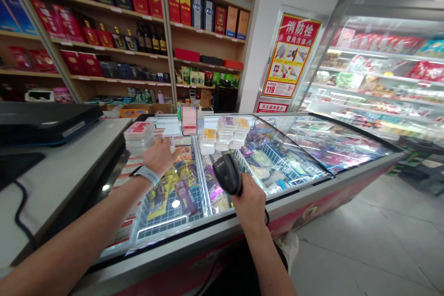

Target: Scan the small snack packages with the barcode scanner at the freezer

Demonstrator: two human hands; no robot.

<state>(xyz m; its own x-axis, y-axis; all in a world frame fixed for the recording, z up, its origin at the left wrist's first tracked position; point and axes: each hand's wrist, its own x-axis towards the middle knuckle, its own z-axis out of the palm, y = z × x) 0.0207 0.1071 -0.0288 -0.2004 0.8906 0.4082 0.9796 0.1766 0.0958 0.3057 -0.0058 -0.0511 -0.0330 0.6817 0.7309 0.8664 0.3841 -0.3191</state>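
My right hand (pixel 252 203) is wrapped around the handle of a black barcode scanner (pixel 227 175), its head tilted up over the freezer's glass. My left hand (pixel 160 156), with a pale watch band (pixel 148 174) on the wrist, reaches over the glass top with its thumb stretched out to the right. A small pale pack (pixel 172 143) shows just beyond these fingers; whether they touch it I cannot tell. Left of that hand stands a stack of clear packs with red labels (pixel 139 136). To the right are stacks with yellow labels (pixel 208 141) and purple labels (pixel 226 132).
Under the glass of the chest freezer (pixel 298 196), wire baskets hold bagged goods. A pink-fronted item (pixel 189 120), partly blurred, stands at the back edge. A counter (pixel 74 166) with a black device (pixel 48 122) is at left. Shelves of boxes and a lit display fridge (pixel 381 64) stand behind.
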